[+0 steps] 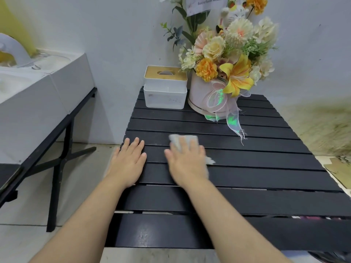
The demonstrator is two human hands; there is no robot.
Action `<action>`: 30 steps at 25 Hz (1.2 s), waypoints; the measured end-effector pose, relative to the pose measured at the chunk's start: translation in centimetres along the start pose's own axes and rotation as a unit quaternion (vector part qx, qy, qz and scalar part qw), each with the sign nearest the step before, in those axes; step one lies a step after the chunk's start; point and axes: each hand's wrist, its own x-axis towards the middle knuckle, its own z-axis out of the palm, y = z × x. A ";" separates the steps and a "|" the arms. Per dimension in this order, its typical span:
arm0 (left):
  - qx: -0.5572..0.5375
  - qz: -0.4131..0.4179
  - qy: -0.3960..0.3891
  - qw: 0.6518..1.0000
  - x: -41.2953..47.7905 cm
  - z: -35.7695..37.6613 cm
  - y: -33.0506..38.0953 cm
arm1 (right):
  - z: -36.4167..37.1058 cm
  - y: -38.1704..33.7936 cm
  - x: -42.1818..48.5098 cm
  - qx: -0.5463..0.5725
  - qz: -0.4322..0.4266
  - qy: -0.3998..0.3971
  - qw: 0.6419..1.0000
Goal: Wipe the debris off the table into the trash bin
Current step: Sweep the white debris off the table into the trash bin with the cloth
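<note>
Black slatted table, set against a white wall. At the far edge, a flower arrangement in a pale round pot. Just left of it, a white tissue box with a wood lid. Left hand lies flat near the table's left edge, fingers straight, holding nothing. Right hand is beside it, palm down with fingers extended, pressing a white wipe onto the slats. The wipe shows past the fingertips and at the hand's right side, blurred.

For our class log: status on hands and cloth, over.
Left hand flat on black slatted table. Right hand presses pale grey cloth. White round flower box ahead.
</note>
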 end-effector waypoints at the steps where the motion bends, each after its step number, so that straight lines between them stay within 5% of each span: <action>1: -0.018 -0.001 -0.009 1.000 0.8 -0.4 -0.1 | 0.3 -2.4 0.7 0.028 -0.052 -0.004 0.998; 5: -0.002 -0.008 -0.014 1.000 3.6 -0.8 -0.3 | 0.4 -3.8 2.2 0.064 -0.136 0.015 0.989; 10: 0.031 -0.003 0.012 0.999 4.2 0.5 -1.1 | 0.1 3.3 5.1 0.034 0.083 0.016 0.996; 14: 0.037 0.004 0.006 0.999 4.2 0.6 -0.8 | 1.0 -1.7 3.5 0.068 -0.069 0.024 0.995; 16: 0.031 0.000 0.000 1.000 4.2 0.3 -0.9 | 0.3 2.0 3.0 0.072 -0.081 0.020 0.994; 20: 0.074 -0.057 0.014 0.995 3.5 0.0 2.1 | -2.2 17.6 2.2 0.031 0.165 -0.003 0.986; 22: 0.085 0.012 0.037 0.996 2.0 1.9 7.0 | -2.8 19.0 1.7 0.007 0.216 0.017 0.976; 24: 0.083 0.095 0.035 0.991 0.3 4.5 11.9 | -1.9 15.5 1.3 -0.008 0.120 0.051 0.991; 27: 0.095 0.099 0.023 0.990 0.3 5.5 13.8 | -0.3 10.9 -1.1 0.020 -0.100 0.016 0.995; 30: 0.083 0.087 0.020 0.993 0.6 5.3 13.0 | -1.6 17.1 -1.2 0.054 -0.059 0.019 0.997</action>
